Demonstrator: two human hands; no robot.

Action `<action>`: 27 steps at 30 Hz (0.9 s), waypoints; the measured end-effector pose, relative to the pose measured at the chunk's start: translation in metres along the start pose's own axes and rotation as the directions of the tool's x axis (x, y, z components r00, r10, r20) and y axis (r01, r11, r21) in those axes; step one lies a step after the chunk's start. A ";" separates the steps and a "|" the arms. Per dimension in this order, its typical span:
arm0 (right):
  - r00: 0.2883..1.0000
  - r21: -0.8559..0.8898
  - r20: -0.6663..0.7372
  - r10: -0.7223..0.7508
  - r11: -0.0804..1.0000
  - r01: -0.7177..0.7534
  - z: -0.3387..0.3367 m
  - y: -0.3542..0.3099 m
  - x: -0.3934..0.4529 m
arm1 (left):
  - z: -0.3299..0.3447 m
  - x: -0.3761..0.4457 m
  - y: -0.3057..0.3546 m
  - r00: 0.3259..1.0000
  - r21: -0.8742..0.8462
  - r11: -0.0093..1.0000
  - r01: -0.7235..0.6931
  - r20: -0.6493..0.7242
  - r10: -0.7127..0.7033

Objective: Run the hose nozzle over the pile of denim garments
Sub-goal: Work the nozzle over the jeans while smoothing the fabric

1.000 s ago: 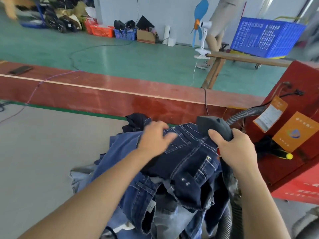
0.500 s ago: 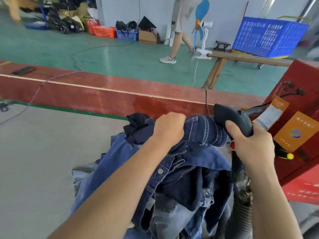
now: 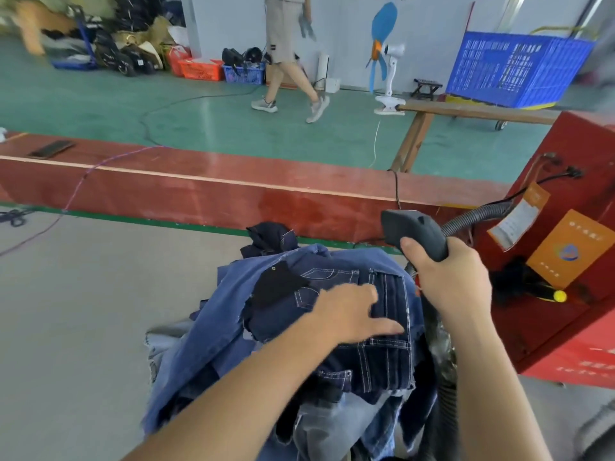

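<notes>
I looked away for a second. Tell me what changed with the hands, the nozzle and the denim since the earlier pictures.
The left hand let go of the bunched denim it gripped half a second ago and now lies open and flat on the dark top garment, which is turned over and spread out. The nozzle was lifted off the pile of denim to its far right edge. The right hand still grips the nozzle.

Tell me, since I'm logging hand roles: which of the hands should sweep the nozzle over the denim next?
The right hand: it already grips the nozzle just beyond the denim pile. The left hand lies flat on the garments.
</notes>
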State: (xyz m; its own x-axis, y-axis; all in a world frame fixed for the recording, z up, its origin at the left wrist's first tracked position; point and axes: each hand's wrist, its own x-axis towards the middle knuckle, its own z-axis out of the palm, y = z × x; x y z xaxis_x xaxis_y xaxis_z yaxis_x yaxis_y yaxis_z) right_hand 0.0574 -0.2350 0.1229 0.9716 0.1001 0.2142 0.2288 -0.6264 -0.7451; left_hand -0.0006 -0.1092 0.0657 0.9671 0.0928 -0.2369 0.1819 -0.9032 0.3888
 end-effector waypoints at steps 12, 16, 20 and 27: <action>0.998 -0.048 0.052 -0.045 0.998 0.048 0.005 -0.004 -0.001 | 0.020 0.018 -0.010 0.958 -0.190 0.963 -0.193 -0.248 0.144; 1.000 -0.015 -0.009 -0.024 1.000 0.024 0.000 -0.004 0.002 | 0.015 0.006 -0.015 0.929 -0.112 0.970 -0.217 0.281 0.240; 0.997 -0.033 0.071 0.013 0.999 -0.010 0.007 -0.003 -0.003 | 0.010 0.004 -0.030 0.926 -0.223 0.957 -0.184 0.287 0.245; 0.975 -0.125 0.220 0.019 0.992 0.009 0.016 -0.001 -0.006 | -0.018 0.047 -0.101 0.799 -0.423 0.822 0.381 -0.297 -0.523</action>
State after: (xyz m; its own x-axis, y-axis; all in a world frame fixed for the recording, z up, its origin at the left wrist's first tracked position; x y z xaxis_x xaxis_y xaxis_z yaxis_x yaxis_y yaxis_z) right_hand 0.0525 -0.2222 0.1122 0.9651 0.2559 0.0558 0.2282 -0.7169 -0.6588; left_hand 0.0301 -0.0060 0.0316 0.7307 0.6707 -0.1278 0.5928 -0.5304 0.6060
